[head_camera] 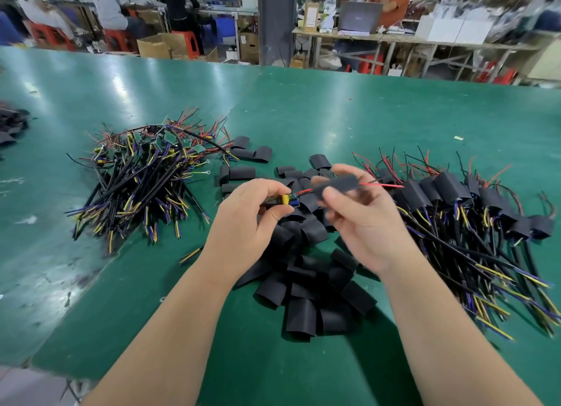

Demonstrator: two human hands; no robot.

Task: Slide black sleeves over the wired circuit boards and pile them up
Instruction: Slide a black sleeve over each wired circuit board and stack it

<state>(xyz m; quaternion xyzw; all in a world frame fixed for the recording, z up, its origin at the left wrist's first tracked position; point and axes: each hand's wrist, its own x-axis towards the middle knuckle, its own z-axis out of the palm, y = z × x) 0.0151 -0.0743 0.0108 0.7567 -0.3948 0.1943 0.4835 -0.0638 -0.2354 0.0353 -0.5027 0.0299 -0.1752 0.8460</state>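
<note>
My left hand point(255, 220) pinches a wired circuit board point(290, 200) with yellow and blue parts. Its red wire point(382, 185) runs through a black sleeve point(337, 186) that my right hand point(361, 220) holds between thumb and fingers, just right of the board. The sleeve sits over the wires only; the board is bare. Below my hands lies a heap of loose black sleeves point(312, 296). A pile of bare wired boards point(145, 169) lies to the left, and a pile of sleeved boards point(455, 202) to the right.
The work lies on a green table mat point(334, 111). A few more black sleeves point(9, 123) sit at the far left edge. Beyond the far edge are people on red stools, cardboard boxes, a pillar and another bench.
</note>
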